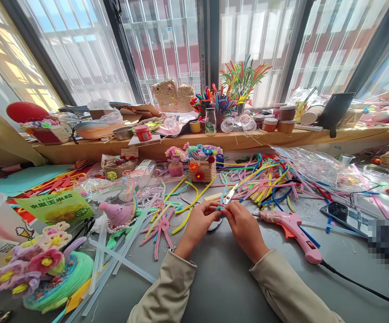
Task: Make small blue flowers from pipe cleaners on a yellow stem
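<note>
Both hands meet above the middle of the grey table. My left hand (199, 223) has its thumb and fingers pinched on a small light blue pipe cleaner piece (220, 208). From the other side my right hand (243, 226) pinches the same piece, its fingertips nearly touching those of the left. Just behind the hands lie scissors (230, 194) with their blades pointing away; their handles are partly hidden by the hands. A pink glue gun (293, 226) lies right of my right hand, nozzle toward it. Pink pipe cleaners (162, 226) joined at the middle rest left of my left hand.
Loose coloured pipe cleaners (265, 179) are heaped behind the right hand. Clear glue sticks (127, 260) and a pipe cleaner flower piece (60, 278) lie at the left. A phone (345, 217) is at the right. A small flower basket (203, 171) stands before the cluttered windowsill (181, 144).
</note>
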`<move>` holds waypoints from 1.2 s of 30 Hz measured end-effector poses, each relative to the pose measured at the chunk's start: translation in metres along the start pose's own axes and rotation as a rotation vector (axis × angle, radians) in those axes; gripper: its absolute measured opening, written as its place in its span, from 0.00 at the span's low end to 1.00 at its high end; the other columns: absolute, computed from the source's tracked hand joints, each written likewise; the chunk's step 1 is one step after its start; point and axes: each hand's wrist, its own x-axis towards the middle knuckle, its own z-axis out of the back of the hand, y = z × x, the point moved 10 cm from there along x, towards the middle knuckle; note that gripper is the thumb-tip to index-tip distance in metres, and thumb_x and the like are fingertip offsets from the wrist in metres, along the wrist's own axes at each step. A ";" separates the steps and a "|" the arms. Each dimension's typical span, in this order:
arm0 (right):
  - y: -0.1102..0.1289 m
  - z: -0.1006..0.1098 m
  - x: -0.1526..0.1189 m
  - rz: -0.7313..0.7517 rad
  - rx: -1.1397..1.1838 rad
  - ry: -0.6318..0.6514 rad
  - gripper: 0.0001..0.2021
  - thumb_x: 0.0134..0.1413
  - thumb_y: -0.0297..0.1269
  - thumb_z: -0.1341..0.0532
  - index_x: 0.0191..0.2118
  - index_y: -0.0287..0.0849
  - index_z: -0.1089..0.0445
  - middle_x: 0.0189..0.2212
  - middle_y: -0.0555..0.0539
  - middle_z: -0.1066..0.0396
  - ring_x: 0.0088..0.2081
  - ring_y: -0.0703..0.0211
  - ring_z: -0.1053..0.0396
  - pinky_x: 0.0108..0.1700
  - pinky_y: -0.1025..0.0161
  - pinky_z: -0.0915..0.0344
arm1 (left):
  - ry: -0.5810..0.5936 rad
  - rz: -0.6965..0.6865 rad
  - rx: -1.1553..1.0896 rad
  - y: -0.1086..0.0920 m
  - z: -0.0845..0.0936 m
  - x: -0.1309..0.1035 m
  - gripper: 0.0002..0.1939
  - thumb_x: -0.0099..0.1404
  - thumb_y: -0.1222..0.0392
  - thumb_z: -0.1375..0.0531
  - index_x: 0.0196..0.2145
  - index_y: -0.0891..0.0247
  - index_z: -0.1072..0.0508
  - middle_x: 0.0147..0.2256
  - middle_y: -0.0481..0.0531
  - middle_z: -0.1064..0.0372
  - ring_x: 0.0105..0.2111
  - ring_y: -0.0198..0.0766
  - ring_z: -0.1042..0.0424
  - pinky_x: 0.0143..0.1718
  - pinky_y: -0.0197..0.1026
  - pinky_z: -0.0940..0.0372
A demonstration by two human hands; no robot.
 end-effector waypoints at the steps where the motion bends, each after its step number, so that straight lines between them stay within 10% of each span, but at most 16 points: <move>1: 0.001 0.000 0.000 0.005 0.004 0.004 0.11 0.55 0.37 0.55 0.26 0.43 0.41 0.24 0.49 0.39 0.28 0.62 0.40 0.30 0.67 0.44 | -0.002 0.013 -0.028 0.001 0.000 0.000 0.12 0.46 0.59 0.39 0.30 0.67 0.30 0.23 0.50 0.33 0.24 0.34 0.34 0.25 0.34 0.40; 36: -0.001 -0.001 0.003 0.007 0.142 0.019 0.11 0.55 0.35 0.55 0.24 0.42 0.43 0.24 0.51 0.43 0.27 0.64 0.44 0.29 0.69 0.47 | 0.021 -0.018 -0.122 0.002 -0.004 0.000 0.11 0.48 0.58 0.40 0.29 0.67 0.32 0.27 0.50 0.35 0.27 0.33 0.35 0.29 0.37 0.36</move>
